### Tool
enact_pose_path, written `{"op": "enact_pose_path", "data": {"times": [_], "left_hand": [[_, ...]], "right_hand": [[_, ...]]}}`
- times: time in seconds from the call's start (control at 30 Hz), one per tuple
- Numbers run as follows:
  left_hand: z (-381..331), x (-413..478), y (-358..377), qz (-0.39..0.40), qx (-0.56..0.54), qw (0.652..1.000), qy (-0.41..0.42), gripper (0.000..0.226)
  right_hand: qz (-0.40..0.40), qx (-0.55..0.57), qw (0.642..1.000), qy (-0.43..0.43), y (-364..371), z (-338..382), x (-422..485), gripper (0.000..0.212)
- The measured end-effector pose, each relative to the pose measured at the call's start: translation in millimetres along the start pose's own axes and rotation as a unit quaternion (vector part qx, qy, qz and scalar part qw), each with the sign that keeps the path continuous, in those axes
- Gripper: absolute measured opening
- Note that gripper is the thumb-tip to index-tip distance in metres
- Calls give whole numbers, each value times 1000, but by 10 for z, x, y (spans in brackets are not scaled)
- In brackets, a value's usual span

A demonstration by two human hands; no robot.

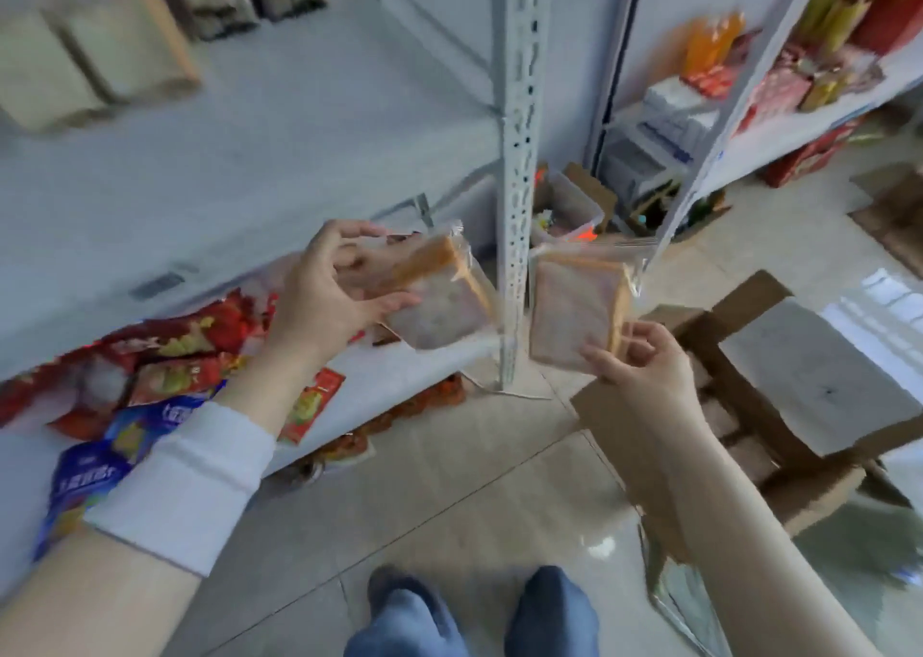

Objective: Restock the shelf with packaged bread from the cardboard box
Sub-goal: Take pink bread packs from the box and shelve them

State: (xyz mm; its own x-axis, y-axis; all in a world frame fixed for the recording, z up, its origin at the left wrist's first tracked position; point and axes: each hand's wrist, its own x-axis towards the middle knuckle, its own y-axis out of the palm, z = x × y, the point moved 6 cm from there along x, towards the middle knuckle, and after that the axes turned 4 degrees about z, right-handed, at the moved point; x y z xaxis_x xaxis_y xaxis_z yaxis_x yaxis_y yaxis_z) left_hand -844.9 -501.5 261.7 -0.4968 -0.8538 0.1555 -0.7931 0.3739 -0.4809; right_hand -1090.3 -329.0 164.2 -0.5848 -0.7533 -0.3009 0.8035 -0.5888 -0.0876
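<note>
My left hand grips a clear-wrapped pack of sliced bread, tilted, above the front edge of the lower white shelf. My right hand pinches the lower corner of a second bread pack, held upright just right of the perforated white shelf post. An open cardboard box sits on the floor at the right, under my right forearm, with a pale sheet lying in it. More bread packs stand at the upper shelf's left end.
Red and blue snack bags lie on the lower shelf's left part. A second rack with colourful goods stands at the right. Boxes and a plastic tub sit behind the post. My feet stand on tiled floor.
</note>
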Motion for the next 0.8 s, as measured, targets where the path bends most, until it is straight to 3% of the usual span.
{"op": "enact_pose_path", "data": {"times": [0.1, 0.2, 0.37, 0.57, 0.8], "left_hand": [[51, -292, -1082, -125, -39, 991, 17, 59], [282, -591, -2073, -219, -106, 970, 22, 46], [895, -926, -3536, -323, -116, 938, -41, 39], [1648, -547, -4679, -368, -117, 920, -57, 32], [2351, 583, -5605, -406, -123, 905, -35, 32]], "right_hand": [[47, -26, 997, -63, 932, 543, -97, 34], [94, -35, 989, -107, 1930, 930, -247, 34], [181, -19, 976, -118, 3567, 1263, -416, 22], [233, -27, 963, -133, 5134, 1635, -231, 17], [181, -12, 970, -162, 6676, 2052, 430, 21]]}}
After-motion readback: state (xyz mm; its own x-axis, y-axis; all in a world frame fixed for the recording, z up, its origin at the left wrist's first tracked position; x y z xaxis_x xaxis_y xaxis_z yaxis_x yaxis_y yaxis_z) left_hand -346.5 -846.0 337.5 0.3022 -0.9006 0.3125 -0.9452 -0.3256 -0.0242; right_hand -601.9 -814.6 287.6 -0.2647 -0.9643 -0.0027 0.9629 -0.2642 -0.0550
